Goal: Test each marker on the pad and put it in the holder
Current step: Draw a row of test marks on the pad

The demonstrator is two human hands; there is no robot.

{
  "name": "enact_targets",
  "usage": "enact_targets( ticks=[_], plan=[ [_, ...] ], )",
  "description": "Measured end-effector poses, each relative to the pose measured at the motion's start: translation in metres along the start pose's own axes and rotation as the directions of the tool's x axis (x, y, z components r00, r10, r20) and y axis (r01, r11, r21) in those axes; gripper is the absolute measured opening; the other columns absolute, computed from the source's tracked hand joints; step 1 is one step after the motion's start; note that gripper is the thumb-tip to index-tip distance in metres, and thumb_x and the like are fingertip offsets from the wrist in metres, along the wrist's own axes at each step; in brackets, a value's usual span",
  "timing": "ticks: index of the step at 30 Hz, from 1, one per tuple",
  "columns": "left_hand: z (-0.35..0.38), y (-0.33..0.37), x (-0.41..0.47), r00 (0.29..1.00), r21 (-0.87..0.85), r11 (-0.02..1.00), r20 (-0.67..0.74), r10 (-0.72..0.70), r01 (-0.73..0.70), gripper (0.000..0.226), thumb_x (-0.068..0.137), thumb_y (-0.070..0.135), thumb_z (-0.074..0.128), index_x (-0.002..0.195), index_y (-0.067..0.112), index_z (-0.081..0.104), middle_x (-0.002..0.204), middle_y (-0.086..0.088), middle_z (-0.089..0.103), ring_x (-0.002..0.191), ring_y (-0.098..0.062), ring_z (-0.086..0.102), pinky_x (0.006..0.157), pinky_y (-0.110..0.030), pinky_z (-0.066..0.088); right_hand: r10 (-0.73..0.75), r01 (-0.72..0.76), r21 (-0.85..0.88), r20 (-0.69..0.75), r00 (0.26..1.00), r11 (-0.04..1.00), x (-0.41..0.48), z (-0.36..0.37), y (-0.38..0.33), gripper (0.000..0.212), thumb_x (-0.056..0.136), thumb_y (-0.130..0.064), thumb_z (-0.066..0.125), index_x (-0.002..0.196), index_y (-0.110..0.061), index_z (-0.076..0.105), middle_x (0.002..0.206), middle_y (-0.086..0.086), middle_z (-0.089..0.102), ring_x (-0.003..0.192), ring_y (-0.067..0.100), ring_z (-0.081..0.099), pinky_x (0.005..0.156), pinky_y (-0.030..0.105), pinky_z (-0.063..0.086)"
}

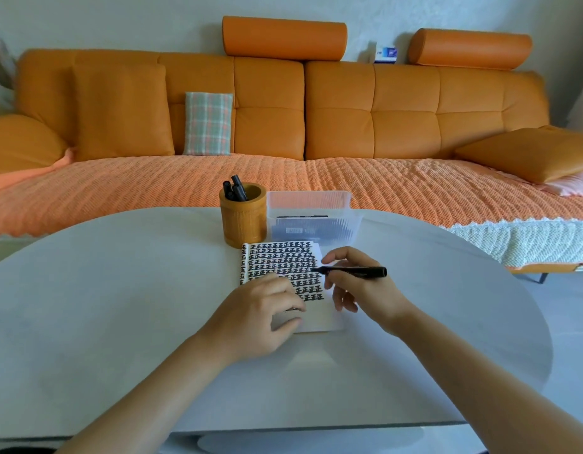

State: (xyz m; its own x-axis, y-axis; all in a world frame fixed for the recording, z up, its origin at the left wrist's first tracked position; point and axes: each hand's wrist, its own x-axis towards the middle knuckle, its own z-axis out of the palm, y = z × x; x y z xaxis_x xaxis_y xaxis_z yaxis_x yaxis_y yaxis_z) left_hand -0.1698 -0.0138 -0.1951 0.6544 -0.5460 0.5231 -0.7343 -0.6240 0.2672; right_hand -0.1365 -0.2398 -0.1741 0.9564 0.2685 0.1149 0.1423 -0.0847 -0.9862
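A white pad (283, 260) lies on the table, most of its page filled with rows of black marks. My left hand (260, 309) rests flat on the pad's lower part, fingers bent. My right hand (358, 286) holds a black marker (352, 271) lying nearly level, its uncapped tip at the pad's right side. Behind the pad stands a round bamboo holder (242, 221) with three black markers (235, 189) sticking out. Next to it sits a clear plastic box (311, 214) with more dark markers inside.
The pale oval table (119, 306) ends a little behind the holder and box. Beyond it runs an orange sofa (349, 126) with an orange blanket, a plaid cushion (208, 122) and orange pillows. Grey floor shows at the right.
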Motion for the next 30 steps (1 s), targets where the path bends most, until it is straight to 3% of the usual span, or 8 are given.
enact_targets(
  ticks=[4, 11, 15, 30],
  plan=[
    [0.003, 0.003, -0.010, 0.998, 0.049, 0.997, 0.017, 0.056, -0.057, 0.008, 0.087, 0.028, 0.066, 0.088, 0.022, 0.072, 0.083, 0.008, 0.056, 0.077, -0.010, 0.048, 0.057, -0.030, 0.044, 0.028, -0.028, -0.067, 0.003, 1.000, 0.997, -0.002, 0.007, 0.004, 0.012, 0.085, 0.005, 0.064, 0.086, -0.008, 0.063, 0.066, 0.012, 0.062, 0.052, 0.026, 0.056, 0.048, 0.026, 0.036],
    [0.007, 0.000, -0.017, 0.999, 0.033, 0.998, -0.003, 0.046, -0.046, 0.009, 0.090, 0.025, 0.065, 0.092, 0.021, 0.073, 0.083, 0.005, 0.053, 0.077, -0.015, 0.048, 0.062, -0.033, 0.043, 0.003, -0.008, -0.209, -0.028, 1.000, 0.978, -0.001, 0.019, 0.017, 0.021, 0.082, -0.002, 0.072, 0.068, -0.005, 0.057, 0.055, -0.003, 0.057, 0.047, 0.016, 0.048, 0.045, 0.024, 0.039],
    [0.009, -0.001, -0.017, 0.999, 0.029, 0.999, -0.004, 0.036, -0.035, 0.012, 0.090, 0.029, 0.063, 0.092, 0.022, 0.073, 0.083, 0.005, 0.053, 0.078, -0.015, 0.047, 0.059, -0.036, 0.043, -0.017, 0.015, -0.236, -0.008, 1.000, 0.972, -0.001, 0.019, 0.020, 0.024, 0.083, -0.001, 0.071, 0.067, -0.004, 0.052, 0.058, 0.003, 0.054, 0.049, 0.017, 0.044, 0.045, 0.024, 0.035],
    [0.009, -0.001, -0.018, 1.000, 0.004, 1.000, 0.005, 0.012, -0.012, 0.010, 0.088, 0.027, 0.067, 0.092, 0.023, 0.074, 0.083, 0.006, 0.054, 0.080, -0.014, 0.049, 0.060, -0.034, 0.043, -0.075, 0.080, -0.301, 0.030, 0.997, 0.950, -0.001, 0.019, 0.025, 0.025, 0.082, 0.003, 0.068, 0.069, -0.001, 0.047, 0.059, -0.006, 0.050, 0.054, 0.010, 0.042, 0.051, 0.023, 0.035]
  ],
)
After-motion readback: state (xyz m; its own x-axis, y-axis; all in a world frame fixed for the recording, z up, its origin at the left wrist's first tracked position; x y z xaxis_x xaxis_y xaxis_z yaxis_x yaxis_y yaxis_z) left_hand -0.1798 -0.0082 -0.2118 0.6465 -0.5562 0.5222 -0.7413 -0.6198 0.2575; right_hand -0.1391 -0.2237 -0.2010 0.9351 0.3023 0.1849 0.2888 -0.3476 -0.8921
